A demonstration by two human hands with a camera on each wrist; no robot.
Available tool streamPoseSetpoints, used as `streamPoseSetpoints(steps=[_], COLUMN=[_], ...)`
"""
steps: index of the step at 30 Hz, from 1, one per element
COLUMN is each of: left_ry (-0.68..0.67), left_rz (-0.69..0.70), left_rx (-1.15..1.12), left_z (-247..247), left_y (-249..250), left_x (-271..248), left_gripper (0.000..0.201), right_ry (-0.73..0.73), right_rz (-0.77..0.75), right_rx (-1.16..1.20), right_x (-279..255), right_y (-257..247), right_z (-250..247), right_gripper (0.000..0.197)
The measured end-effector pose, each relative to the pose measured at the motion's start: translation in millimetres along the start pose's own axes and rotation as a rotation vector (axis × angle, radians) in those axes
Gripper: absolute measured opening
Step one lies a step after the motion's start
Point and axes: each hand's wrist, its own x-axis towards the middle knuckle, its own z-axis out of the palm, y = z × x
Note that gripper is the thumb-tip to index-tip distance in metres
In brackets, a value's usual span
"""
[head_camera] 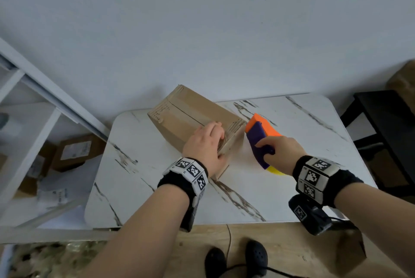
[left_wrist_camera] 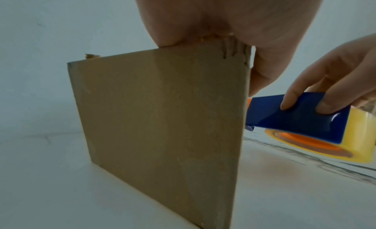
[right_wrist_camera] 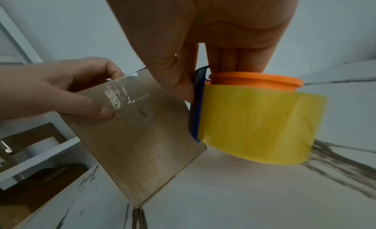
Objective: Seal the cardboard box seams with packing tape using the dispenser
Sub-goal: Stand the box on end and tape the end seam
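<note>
A brown cardboard box [head_camera: 188,113] stands on the marble-pattern table [head_camera: 292,188], its top seam covered by a strip of tape. My left hand [head_camera: 207,145] grips the box's near right corner, fingers over the top and thumb on the taped end face [right_wrist_camera: 126,107]. Just right of the box sits the orange and blue tape dispenser [head_camera: 261,136] with a yellow tape roll [right_wrist_camera: 260,126]. My right hand [head_camera: 280,149] holds the dispenser, fingers curled over its blue body [left_wrist_camera: 293,118]. The box side [left_wrist_camera: 158,128] fills the left wrist view.
A white shelf unit [head_camera: 33,109] with small cardboard parcels [head_camera: 74,152] stands left of the table. A dark chair or stand [head_camera: 386,125] is at the right. The wall is close behind the box. My shoes [head_camera: 235,259] and a cable show below the table edge.
</note>
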Motion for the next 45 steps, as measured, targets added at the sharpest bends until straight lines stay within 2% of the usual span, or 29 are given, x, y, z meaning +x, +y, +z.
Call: streamPoseSetpoints(steps=[7,12,20,23,31,36,38,42,45], left_ry=[-0.025,-0.064,-0.099,-0.119,-0.25,-0.214,-0.179,-0.154,-0.02], left_rz=[-0.006,-0.03,0.011,0.041,0.188,0.227,0.206,0.127,-0.055], left_rx=[0.047,0.068,-0.009,-0.029,-0.019,0.0,0.0,-0.032,-0.183], left_z=[0,0,-2,-7,-40,-46,-49,-57,-68], left_y=[-1,1,-8,-21,-76,-101,-109,-109,-98], left_x=[0,3,3,4,-9,-16,-18,-14,-6], left_gripper=[0.039,0.048,0.041,0.044,0.034,0.039,0.037,0.019,0.031], right_ry=[0.057,0.084,0.15,0.195,0.389,0.433,0.431,0.401,0.438], right_rz=[-0.031,-0.054,-0.038,-0.032,0.009,-0.047,-0.06,-0.094,-0.111], right_rx=[0.077,0.084,0.154,0.189,0.295,0.33,0.343,0.441,0.554], right_x=[-2,-9,-9,-8,-14,-12,-12,-15,-16], right_y=[-1,-3,-24,-43,-95,-123,-128,-131,-128], right_z=[-17,-32,-37,-34,-28,-11,-6,-7,-15], right_gripper=[0.041,0.04,0.034,0.032,0.014,0.013,0.017,0.047,0.052])
